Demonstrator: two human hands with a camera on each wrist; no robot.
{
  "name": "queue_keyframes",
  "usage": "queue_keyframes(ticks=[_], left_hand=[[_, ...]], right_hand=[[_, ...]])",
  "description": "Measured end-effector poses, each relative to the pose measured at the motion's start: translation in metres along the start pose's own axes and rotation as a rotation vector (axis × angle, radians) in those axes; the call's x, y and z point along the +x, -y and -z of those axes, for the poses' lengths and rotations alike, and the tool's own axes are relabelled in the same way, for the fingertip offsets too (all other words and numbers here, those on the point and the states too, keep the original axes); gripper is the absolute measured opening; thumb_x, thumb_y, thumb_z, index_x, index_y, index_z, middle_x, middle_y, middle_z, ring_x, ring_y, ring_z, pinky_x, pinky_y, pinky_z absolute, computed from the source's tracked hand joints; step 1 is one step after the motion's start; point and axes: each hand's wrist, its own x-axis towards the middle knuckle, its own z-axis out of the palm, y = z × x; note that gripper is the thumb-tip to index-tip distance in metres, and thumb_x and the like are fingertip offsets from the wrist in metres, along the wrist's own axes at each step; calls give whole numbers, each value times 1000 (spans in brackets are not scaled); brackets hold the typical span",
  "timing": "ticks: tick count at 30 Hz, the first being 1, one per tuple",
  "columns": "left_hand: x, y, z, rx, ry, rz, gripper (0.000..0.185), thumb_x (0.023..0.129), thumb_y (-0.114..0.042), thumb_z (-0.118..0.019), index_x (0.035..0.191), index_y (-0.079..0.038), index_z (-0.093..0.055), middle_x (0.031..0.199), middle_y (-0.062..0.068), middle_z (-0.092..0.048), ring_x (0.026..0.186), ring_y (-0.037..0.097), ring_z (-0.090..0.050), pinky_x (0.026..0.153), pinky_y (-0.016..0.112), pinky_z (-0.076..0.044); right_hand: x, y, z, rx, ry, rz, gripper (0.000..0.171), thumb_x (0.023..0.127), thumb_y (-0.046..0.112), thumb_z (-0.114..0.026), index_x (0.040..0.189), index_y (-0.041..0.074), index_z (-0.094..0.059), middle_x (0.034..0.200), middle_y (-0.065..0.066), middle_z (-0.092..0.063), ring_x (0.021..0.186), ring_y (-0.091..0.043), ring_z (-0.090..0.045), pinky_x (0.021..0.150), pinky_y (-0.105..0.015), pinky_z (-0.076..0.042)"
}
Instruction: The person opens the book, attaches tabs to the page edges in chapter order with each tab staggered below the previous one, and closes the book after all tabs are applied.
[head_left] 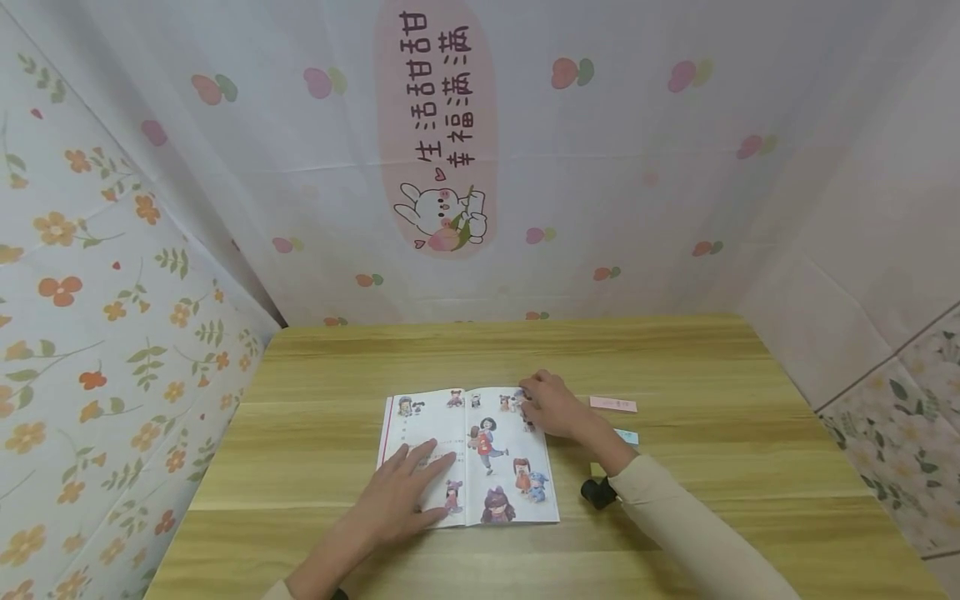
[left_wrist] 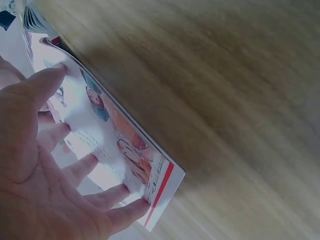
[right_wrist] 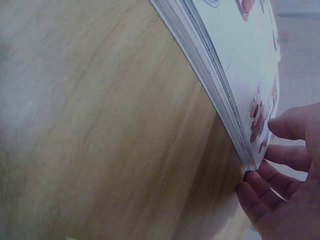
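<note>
- We had an open book (head_left: 468,454) lying flat near the middle of the wooden table (head_left: 675,358), its pages printed with small cartoon figures.
- Our left hand (head_left: 401,496) lay spread on the left page, fingers straight and relaxed, pressing the paper down and gripping nothing; the left wrist view showed the fingertips (left_wrist: 127,189) near the page's red-striped edge.
- Our right hand (head_left: 551,404) sat at the top right corner of the right page; in the right wrist view its fingers (right_wrist: 280,177) curled against the edge of the page stack, seemingly catching it.
- We judged the step as a page turn about to begin: the next move called for parting one thin sheet from the block beneath while the left hand kept the book from sliding.
- The paper looked smooth and glossy, the stack thin and slightly bowed, the table matt with a pale grain.
- A pink paper strip (head_left: 612,404) lay just beside the book.
</note>
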Motion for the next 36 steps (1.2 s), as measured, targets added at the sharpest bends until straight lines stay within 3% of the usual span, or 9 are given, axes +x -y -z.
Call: queue_keyframes(ticks=[10,27,36], left_hand=[[-2,-4,-7,-11,1,82,69,92,-42,-73,151,-14,-51,155,21,-40,134,58,-35,105,70,-31],[-1,-2,-5,18,-13,83,69,89,-46,-75,149,-20,-53,152,16,-44,133,53,-40,101,69,-38],[1,0,-6,23,-15,121,69,88,-49,-75,148,-24,-54,153,12,-44,132,52,-41,93,73,-41]], right_hand=[[0,-1,-2,9,-9,31,44,102,12,-59,140,-9,-52,134,-28,-51,124,-43,-48,102,-55,-41],[-4,-6,-7,-22,-15,53,49,103,14,-59,144,-9,-47,139,-29,-48,128,-43,-45,106,-56,-37],[2,-6,-6,-11,-38,54,42,102,13,-60,138,-8,-56,133,-25,-53,120,-40,-49,99,-53,-42]])
